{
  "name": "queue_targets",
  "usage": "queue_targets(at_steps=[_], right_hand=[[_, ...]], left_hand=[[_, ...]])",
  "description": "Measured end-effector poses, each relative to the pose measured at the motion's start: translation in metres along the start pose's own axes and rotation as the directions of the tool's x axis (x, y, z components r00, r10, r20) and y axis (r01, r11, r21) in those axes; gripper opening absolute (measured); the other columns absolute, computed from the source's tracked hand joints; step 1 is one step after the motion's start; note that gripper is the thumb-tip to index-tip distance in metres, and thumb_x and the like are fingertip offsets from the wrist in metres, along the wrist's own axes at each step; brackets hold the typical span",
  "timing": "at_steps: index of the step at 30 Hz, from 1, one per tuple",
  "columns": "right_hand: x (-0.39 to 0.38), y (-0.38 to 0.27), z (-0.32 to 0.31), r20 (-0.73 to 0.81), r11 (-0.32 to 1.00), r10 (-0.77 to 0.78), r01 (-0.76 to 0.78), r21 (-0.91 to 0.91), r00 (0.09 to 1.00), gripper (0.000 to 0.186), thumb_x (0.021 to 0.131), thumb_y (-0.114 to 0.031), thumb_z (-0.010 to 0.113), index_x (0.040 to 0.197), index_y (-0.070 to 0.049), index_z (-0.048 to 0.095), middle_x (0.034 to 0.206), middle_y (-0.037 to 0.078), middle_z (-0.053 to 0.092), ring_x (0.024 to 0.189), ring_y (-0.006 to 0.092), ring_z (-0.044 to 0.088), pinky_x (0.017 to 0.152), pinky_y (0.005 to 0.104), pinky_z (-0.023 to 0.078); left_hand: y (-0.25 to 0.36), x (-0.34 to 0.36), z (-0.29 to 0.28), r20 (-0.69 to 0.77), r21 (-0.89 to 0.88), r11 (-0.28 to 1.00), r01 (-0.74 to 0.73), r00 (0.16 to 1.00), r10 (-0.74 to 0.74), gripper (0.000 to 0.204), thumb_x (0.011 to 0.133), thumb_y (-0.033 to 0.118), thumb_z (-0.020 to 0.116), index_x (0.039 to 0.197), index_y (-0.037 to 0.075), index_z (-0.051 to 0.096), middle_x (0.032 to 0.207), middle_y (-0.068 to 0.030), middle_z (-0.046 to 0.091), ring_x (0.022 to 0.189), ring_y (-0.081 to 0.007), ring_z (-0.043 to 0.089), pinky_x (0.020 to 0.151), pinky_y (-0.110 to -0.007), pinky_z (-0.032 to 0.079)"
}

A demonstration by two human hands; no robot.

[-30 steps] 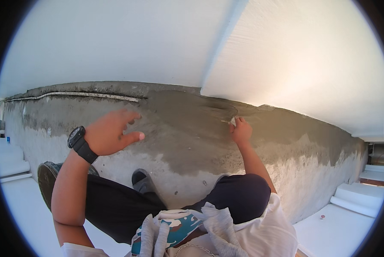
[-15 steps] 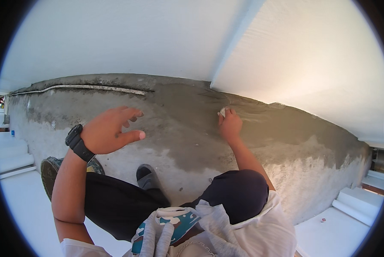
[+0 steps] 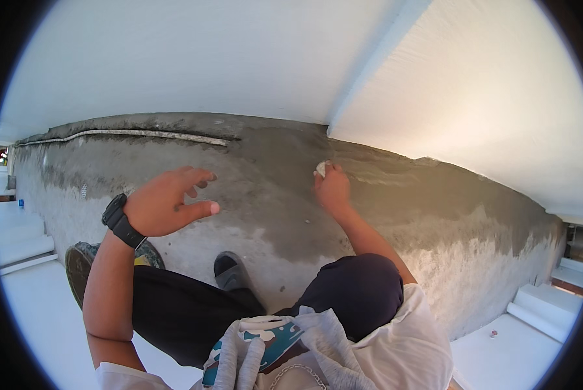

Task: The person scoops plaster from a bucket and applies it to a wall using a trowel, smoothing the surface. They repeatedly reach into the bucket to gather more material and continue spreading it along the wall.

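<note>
My right hand [image 3: 333, 188] is closed around a small pale, whitish piece [image 3: 320, 169] at its fingertips; most of that piece is hidden by the fingers, so its kind cannot be told. It is at the damp grey cement [image 3: 272, 159] near the foot of the white wall. Held over the cement on the left, my left hand [image 3: 164, 201] has its fingers apart and nothing in them. A black watch [image 3: 122, 221] is on that wrist.
A thin pale pipe [image 3: 155, 134] runs along the wall's base on the left. A round bucket [image 3: 78, 268] stands beside my left leg, partly behind my forearm. My sandalled foot [image 3: 231, 272] rests on the dry concrete. White sheeting [image 3: 34, 292] covers the lower left.
My right hand has moved left along the cement with the pale piece still in its fingers. The left hand stays almost in place, and the view has shifted slightly.
</note>
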State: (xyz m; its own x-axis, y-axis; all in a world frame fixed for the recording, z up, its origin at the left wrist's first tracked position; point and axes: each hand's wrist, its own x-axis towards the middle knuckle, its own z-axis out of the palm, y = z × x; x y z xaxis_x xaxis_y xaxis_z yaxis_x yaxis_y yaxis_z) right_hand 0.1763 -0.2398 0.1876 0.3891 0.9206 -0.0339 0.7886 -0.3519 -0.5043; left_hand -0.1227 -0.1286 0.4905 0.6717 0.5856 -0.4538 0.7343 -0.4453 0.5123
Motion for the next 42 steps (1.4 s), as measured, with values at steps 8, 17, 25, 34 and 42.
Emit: queue_targets(at_steps=[8,17,25,34,42], right_hand=[[0.006,-0.035,0.018,0.156,0.997,-0.07,0.063,0.047,0.985,0.042,0.087,-0.018,0.068,0.12,0.007,0.06,0.11,0.025,0.063,0.095,0.0416,0.067,0.081,0.0474,0.055],[0.02,-0.039,0.048,0.229,1.0,0.022,-0.025,0.008,0.973,0.031,0.088,-0.019,0.066,0.107,0.004,0.063,0.107,0.024,0.062,0.094,0.0402,0.067,0.08,0.049,0.056],[-0.022,0.028,-0.027,-0.108,0.99,-0.113,0.121,0.072,0.988,0.037,0.083,-0.019,0.07,0.115,-0.001,0.063,0.105,0.019,0.062,0.095,0.038,0.065,0.082,0.0474,0.054],[-0.123,0.247,-0.193,-0.129,0.808,0.583,-0.589,-0.014,0.802,0.041,0.084,-0.03,0.07,0.114,-0.003,0.064,0.108,0.022,0.069,0.099,0.0407,0.067,0.082,0.047,0.054],[-0.125,0.299,-0.227,-0.155,0.775,0.609,-0.625,-0.092,0.778,0.046,0.084,-0.041,0.072,0.1,0.003,0.069,0.097,0.026,0.071,0.098,0.0422,0.068,0.083,0.0491,0.053]], left_hand=[[-0.002,-0.007,-0.001,-0.015,-0.058,0.998,-0.026,1.0,0.025,0.057,0.09,0.043,0.073,0.129,0.004,0.06,0.116,-0.015,0.065,0.096,-0.0261,0.066,0.074,-0.035,0.056],[-0.003,0.0,0.002,0.048,-0.064,0.998,-0.029,0.998,0.032,0.054,0.09,0.036,0.075,0.13,0.005,0.059,0.117,-0.0118,0.064,0.097,-0.0218,0.064,0.077,-0.032,0.052],[0.021,0.016,0.006,0.044,-0.015,0.997,-0.077,0.996,0.077,0.053,0.088,0.034,0.077,0.129,0.004,0.06,0.115,-0.0129,0.064,0.096,-0.0227,0.065,0.075,-0.033,0.051],[0.055,0.037,0.014,-0.009,0.027,0.982,-0.184,0.983,0.185,0.055,0.087,0.037,0.077,0.128,0.005,0.06,0.111,-0.0125,0.064,0.094,-0.0231,0.064,0.076,-0.034,0.052],[0.076,0.07,0.026,0.107,0.099,0.989,-0.106,0.99,0.095,0.057,0.088,0.039,0.075,0.13,0.003,0.059,0.112,-0.0128,0.065,0.094,-0.0231,0.065,0.074,-0.034,0.052]])
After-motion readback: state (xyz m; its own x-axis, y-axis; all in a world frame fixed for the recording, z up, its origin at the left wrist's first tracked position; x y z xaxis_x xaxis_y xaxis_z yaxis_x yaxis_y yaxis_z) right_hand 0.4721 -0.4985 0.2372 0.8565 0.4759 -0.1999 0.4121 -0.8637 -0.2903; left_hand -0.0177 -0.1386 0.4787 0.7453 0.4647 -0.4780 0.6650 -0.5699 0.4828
